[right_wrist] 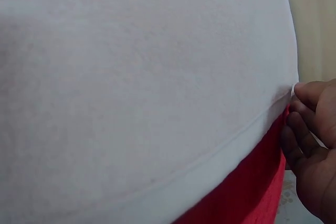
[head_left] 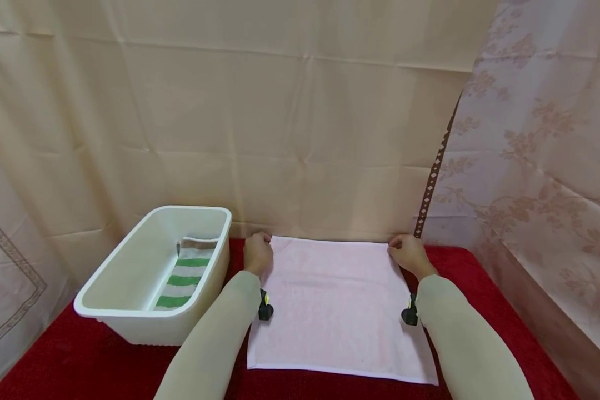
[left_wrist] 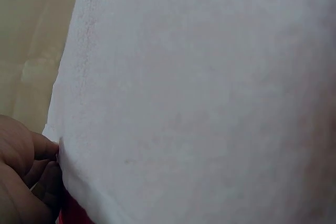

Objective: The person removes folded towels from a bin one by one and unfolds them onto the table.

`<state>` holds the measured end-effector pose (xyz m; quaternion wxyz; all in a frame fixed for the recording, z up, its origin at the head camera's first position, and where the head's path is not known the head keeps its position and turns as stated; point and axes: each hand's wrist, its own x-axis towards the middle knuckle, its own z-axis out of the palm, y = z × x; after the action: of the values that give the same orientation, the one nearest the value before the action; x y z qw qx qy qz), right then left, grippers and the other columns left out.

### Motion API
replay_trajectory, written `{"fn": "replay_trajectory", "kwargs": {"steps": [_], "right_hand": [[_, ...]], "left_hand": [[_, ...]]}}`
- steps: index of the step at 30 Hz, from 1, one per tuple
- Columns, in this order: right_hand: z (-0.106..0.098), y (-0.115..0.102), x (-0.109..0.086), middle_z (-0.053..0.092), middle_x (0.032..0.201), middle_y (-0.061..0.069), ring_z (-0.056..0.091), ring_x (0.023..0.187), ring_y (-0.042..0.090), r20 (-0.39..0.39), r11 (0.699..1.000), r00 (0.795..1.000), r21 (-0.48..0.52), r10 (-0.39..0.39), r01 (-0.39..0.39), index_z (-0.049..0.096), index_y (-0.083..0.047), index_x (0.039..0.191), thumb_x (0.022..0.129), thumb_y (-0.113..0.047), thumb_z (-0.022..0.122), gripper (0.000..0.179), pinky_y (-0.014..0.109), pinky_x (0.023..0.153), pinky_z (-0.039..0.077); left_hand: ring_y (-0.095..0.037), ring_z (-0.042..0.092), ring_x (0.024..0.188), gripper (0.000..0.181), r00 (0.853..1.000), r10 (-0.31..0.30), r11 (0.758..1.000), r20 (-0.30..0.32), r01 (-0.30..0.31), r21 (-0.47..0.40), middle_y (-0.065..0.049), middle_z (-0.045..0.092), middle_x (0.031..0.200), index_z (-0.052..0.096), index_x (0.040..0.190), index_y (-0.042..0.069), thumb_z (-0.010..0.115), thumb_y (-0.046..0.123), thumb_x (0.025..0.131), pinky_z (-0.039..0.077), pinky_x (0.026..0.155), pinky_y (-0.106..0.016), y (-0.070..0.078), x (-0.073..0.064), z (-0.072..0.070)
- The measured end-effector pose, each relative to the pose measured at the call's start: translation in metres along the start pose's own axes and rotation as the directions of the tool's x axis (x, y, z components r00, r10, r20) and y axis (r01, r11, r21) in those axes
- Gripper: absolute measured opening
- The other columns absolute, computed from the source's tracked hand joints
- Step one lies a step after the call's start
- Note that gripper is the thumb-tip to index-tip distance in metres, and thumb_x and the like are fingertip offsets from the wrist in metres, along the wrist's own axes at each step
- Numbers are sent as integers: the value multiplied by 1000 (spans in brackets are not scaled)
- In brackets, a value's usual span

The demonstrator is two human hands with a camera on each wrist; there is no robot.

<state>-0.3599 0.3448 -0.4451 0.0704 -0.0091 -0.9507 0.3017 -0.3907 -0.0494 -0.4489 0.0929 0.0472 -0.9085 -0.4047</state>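
Note:
A pale pink towel with white hems lies spread over the red cloth of the table. At its far left corner my left hand pinches the edge between thumb and fingers; the left wrist view shows that hand at the towel's corner. My right hand pinches the far right corner, and in the right wrist view the thumb and finger of this hand hold the hem tip. The towel fills most of both wrist views.
Left of the towel stands a white plastic basin. Inside it lies a green and white striped cloth with a brown band. Beige curtain hangs behind the red table cover, and a floral curtain hangs on the right.

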Motion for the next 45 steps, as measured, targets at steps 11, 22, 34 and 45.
{"fn": "replay_trajectory", "kwargs": {"steps": [11,22,34,45], "right_hand": [[-6,-7,-15,68,107,22,59,101,38,36,999,999,15,29,-30,70,4,106,96,-10,64,18,51,90,54],[-15,-14,-20,70,104,21,63,94,34,37,999,999,42,-31,29,70,6,108,97,-10,65,20,41,80,58],[-24,-49,-17,73,98,17,67,87,29,43,985,985,31,-168,167,73,4,106,97,-11,68,18,44,78,58],[-19,-91,-15,73,97,14,67,87,26,137,951,941,38,-311,308,70,6,110,98,-8,65,19,45,82,59]], "left_hand": [[-34,68,102,21,997,72,997,-28,-72,3,-16,73,105,74,109,-2,57,1,97,56,93,-47,6,-9,-11],[-35,68,87,22,950,279,957,-138,-286,-40,-19,72,88,73,100,-8,55,-3,89,57,79,-46,40,-19,-12],[-29,64,95,30,963,269,952,17,-263,-156,-16,68,106,68,120,-5,59,10,96,57,86,-44,83,-33,-31],[-30,63,97,30,935,352,928,41,-343,-146,-16,66,110,66,122,-1,61,15,97,57,84,-42,115,-51,-60]]}}
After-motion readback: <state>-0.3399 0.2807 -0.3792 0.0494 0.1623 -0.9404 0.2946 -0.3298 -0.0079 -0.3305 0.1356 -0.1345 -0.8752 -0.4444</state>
